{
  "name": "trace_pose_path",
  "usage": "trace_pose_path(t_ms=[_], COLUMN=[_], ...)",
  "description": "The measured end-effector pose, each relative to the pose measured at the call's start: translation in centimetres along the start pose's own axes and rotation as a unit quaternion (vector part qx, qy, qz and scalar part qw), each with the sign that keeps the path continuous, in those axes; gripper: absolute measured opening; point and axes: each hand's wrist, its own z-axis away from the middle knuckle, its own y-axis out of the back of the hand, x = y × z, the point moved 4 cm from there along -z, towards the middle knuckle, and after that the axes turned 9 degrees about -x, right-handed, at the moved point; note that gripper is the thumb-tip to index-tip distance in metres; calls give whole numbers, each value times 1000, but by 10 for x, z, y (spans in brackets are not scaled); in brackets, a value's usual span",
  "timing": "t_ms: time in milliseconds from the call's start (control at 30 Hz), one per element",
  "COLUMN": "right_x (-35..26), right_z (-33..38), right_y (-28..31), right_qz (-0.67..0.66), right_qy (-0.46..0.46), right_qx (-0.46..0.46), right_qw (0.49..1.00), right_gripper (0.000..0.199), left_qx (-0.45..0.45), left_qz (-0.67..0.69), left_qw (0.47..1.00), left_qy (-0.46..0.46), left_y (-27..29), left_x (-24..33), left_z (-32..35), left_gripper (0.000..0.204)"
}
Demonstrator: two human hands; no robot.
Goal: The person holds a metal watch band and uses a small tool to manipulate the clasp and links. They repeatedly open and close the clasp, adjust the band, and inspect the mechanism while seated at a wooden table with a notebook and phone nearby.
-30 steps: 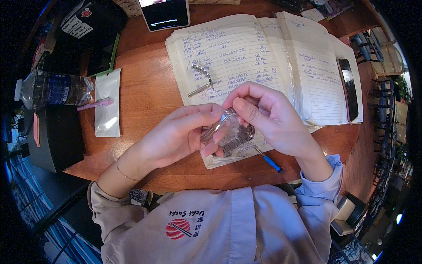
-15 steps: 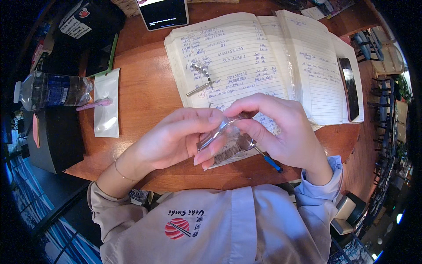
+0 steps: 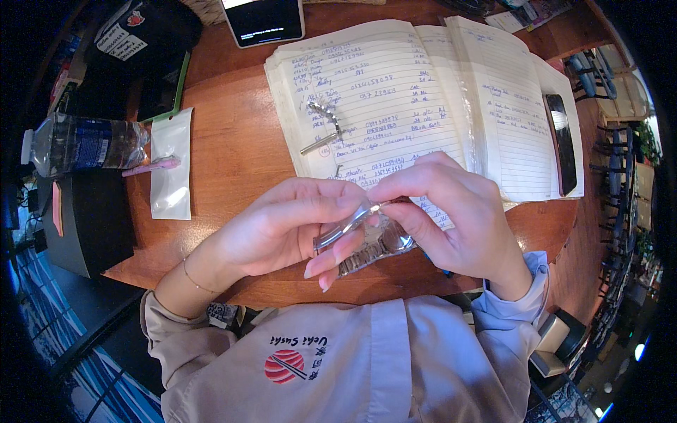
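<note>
Head view. Both hands meet over the desk (image 3: 226,141), low above the notebook's (image 3: 374,92) near edge. The band (image 3: 342,229) — silver, linked, looped like a watch's — hangs between them, off the paper. Left grip (image 3: 282,218): thumb and forefinger pinched closed on the band, other fingers curled beneath. Right grip (image 3: 455,211): thumb and forefinger closed on its upper end, tips nearly touching the left's.

Step in hand, by my judgement: fine work at that end. The next move probably calls for a steady left hold and a small, exact effort from the right; push or pull, cannot tell — fingertips cover the spot.

Around: link strip (image 3: 324,116) and metal rod (image 3: 319,144) on the notebook, small and easily knocked. Blue handle (image 3: 447,273) mostly hidden behind the right grip. Phone (image 3: 560,144) on the right page; pouch (image 3: 171,194), pen (image 3: 151,166) and bottle (image 3: 88,144) to the left, well apart from the work.
</note>
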Motion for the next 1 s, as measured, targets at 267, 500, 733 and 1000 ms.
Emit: trace_pose_path(t_ms=[267, 500, 733, 1000], right_x=[-2, -2, -3, -3], right_z=[1, 1, 0, 1], right_y=[1, 1, 1, 0], right_qz=[-1, 0, 1, -6], right_qy=[9, 27, 36, 34], right_qx=[14, 9, 13, 12], right_qw=[1000, 1000, 999, 999], right_gripper=[13, 15, 17, 16], left_qx=[-4, -9, -8, -9], left_qz=[8, 17, 30, 15], left_qw=[1000, 1000, 1000, 1000], left_qy=[-2, 3, 4, 5], left_y=[-1, -2, 0, -1], left_x=[0, 0, -3, -4], left_z=[0, 1, 1, 0], left_gripper=[26, 26, 26, 24])
